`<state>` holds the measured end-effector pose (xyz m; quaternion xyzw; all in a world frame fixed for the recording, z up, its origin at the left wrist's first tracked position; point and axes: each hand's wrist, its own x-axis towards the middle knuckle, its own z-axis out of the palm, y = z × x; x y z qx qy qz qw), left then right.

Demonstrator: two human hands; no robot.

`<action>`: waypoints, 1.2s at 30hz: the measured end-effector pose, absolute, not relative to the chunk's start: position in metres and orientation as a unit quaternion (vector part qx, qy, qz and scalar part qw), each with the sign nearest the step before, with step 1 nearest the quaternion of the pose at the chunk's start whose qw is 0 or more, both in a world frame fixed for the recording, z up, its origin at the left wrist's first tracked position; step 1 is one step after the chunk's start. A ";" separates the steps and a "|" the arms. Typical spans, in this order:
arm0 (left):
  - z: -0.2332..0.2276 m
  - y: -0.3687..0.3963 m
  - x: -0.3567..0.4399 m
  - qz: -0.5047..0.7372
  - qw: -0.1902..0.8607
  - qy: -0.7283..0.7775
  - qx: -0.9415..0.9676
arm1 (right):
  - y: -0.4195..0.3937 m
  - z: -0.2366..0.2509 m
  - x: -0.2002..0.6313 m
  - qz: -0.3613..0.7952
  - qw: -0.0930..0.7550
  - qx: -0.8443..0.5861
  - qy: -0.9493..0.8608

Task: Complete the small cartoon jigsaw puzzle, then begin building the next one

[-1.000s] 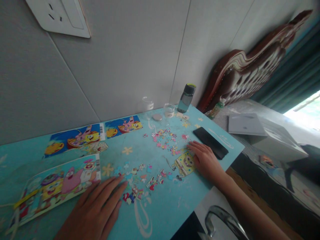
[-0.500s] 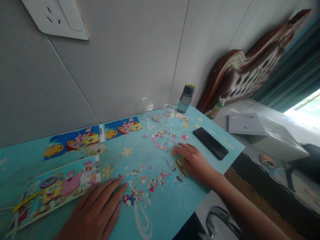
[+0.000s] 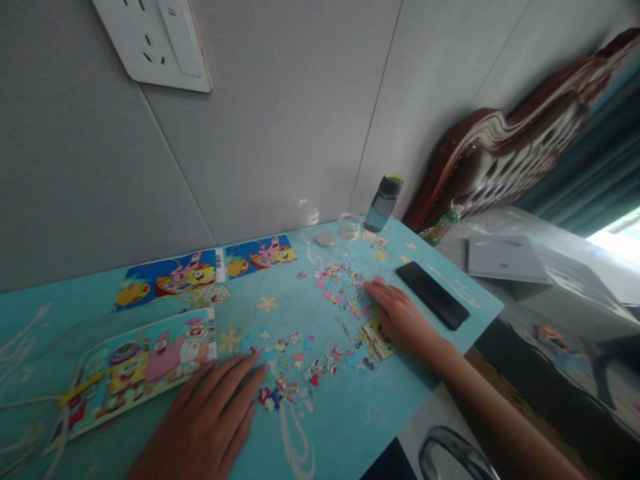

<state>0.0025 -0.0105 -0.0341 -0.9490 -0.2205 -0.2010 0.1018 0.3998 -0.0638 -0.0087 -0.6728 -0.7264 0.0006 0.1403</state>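
My left hand (image 3: 213,410) lies flat on the blue table covering (image 3: 345,407), fingers stretched out. Its fingertips reach the loose jigsaw pieces (image 3: 285,387) scattered in front of me and the edge of a cartoon picture card (image 3: 165,370). Farther back is a second, denser heap of small jigsaw pieces (image 3: 340,283), many of them pink. My right hand (image 3: 403,317) is at that heap's right side, its fingers extended leftward with the tips near a pink piece. Whether they touch any piece is too small to tell. Under its wrist side shows a yellow cartoon figure (image 3: 375,339).
Two blue cartoon cards (image 3: 173,279) lie along the wall. At the back stand clear plastic cups (image 3: 349,228), a round lid (image 3: 325,239) and a dark water bottle (image 3: 384,203). A black flat case (image 3: 433,295) sits at the right. White cables (image 3: 30,405) cross the left side.
The view has shifted, so the table appears farther right. My right hand's fingers have drawn closer together and moved slightly up along the heap's right side. My left hand stays on the table.
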 end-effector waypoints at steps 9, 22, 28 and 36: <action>-0.032 -0.012 0.003 -0.189 0.110 -0.226 -0.949 | -0.009 0.009 0.365 0.048 0.117 -0.566 -0.815; -0.031 -0.012 0.005 -0.194 0.137 -0.222 -0.946 | 0.038 -0.006 0.345 0.073 0.050 -0.537 -0.839; -0.034 -0.014 0.006 -0.190 0.121 -0.242 -0.944 | 0.027 -0.010 0.368 0.062 0.059 -0.566 -0.820; -0.031 -0.018 0.007 -0.194 0.066 -0.258 -0.944 | 0.016 -0.008 0.388 0.075 0.065 -0.588 -0.803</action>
